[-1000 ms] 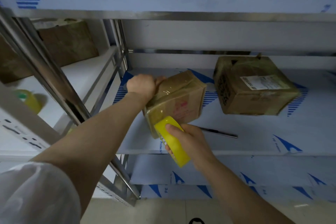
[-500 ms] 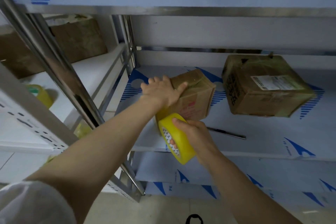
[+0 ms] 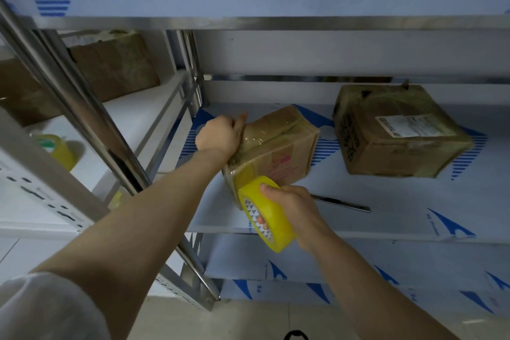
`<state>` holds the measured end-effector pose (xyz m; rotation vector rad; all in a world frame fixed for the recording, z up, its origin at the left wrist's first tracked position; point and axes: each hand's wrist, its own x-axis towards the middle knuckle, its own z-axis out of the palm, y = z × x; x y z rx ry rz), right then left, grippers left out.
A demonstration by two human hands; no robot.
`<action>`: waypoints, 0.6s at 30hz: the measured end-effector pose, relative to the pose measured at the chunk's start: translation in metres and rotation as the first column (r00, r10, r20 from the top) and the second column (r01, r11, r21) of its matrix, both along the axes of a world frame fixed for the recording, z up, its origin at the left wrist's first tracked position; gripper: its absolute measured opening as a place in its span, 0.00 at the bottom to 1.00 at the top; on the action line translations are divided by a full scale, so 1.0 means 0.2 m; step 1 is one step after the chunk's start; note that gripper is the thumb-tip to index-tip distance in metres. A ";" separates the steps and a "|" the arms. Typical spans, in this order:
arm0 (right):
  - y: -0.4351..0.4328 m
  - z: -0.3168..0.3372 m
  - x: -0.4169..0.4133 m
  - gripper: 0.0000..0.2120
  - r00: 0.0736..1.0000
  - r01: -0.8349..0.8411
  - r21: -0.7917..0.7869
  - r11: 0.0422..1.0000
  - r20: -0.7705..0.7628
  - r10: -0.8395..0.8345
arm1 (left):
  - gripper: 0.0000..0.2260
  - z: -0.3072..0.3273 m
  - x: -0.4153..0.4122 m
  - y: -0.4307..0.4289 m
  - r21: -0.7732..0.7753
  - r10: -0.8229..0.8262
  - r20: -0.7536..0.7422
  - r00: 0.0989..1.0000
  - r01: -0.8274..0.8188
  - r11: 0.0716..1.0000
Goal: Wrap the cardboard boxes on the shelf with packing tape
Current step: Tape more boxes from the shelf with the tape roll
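A small cardboard box [image 3: 281, 146] with glossy tape over its top sits tilted on the middle shelf [image 3: 386, 210]. My left hand [image 3: 220, 134] grips its top left edge, fingers curled over the far side. My right hand [image 3: 289, 207] holds a yellow roll of packing tape [image 3: 269, 214] at the box's near lower corner, thumb on the roll's outer face and fingers through its core. A strip of tape seems to run from the roll up the near face. A larger taped box [image 3: 397, 130] with a white label lies to the right.
A thin metal blade or knife [image 3: 342, 204] lies on the shelf behind my right hand. The left shelving unit holds another brown box [image 3: 116, 66] and a second yellow tape roll [image 3: 59, 148]. A slanted steel post [image 3: 91, 124] crosses in front of my left arm.
My left hand went from lying flat on the box top to gripping its left edge. My right hand with the roll stayed at the near corner. The view shifted slightly.
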<state>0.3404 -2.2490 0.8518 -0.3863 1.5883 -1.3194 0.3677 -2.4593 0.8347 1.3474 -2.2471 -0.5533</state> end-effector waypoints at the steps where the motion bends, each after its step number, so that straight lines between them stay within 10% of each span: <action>1: 0.00 0.00 0.00 0.10 1.000 -0.002 -0.001 1.000 0.004 0.002 | 0.26 0.00 0.02 0.00 -0.004 0.022 -0.008 1.000 -0.022 1.000; 5: 0.00 -0.04 -0.02 0.09 0.998 -0.016 0.009 1.000 -0.055 0.017 | 0.28 0.07 0.04 0.04 0.120 -0.110 0.044 0.993 0.104 0.987; 8: -0.01 -0.06 -0.03 0.07 0.996 -0.022 0.005 1.000 -0.085 0.022 | 0.58 0.12 0.12 0.15 0.215 -0.350 0.397 0.848 0.285 0.934; 10: -0.02 -0.06 -0.03 0.07 0.995 -0.043 0.012 0.999 -0.094 0.044 | 0.60 0.12 0.15 0.17 0.235 -0.403 0.440 0.802 0.330 0.914; 14: 0.00 0.05 -0.06 0.04 0.979 -0.187 -0.123 0.975 0.054 0.195 | 0.47 0.13 0.14 0.13 0.218 -0.360 0.231 0.904 0.312 0.925; 18: -0.01 0.21 -0.17 0.14 0.897 -0.442 -0.292 0.848 -0.146 0.417 | 0.34 0.20 0.23 0.04 0.636 -0.267 -0.154 0.951 0.303 0.710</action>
